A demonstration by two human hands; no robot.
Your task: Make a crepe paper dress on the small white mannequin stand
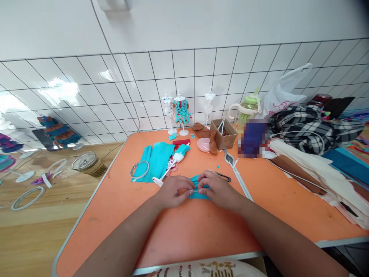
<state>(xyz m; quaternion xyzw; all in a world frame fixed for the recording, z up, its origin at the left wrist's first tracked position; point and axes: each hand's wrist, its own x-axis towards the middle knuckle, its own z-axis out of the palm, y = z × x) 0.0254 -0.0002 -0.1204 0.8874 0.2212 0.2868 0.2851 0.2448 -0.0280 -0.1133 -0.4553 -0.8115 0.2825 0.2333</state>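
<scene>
My left hand (176, 190) and my right hand (220, 190) meet near the middle of the orange table, fingertips pinched on a small piece of turquoise crepe paper (200, 196). The fingers cover part of the piece, which lies close to the tabletop. Just beyond my right hand is a slim dark tool (223, 176), partly hidden. Farther off to the left lies a larger turquoise sheet (157, 156) with a pale ring (140, 170) on it. A white-capped bottle (178, 157) and a white stick-like item (158, 181) rest beside that sheet.
Small dress forms (182, 115) stand by the tiled wall, one in turquoise ruffles. Nearby are a pink bowl (203, 144), a cardboard box (224, 134) and a green-lidded jug (250, 105). Coloured sheets (311, 173) and plaid cloth (305, 129) cover the right side.
</scene>
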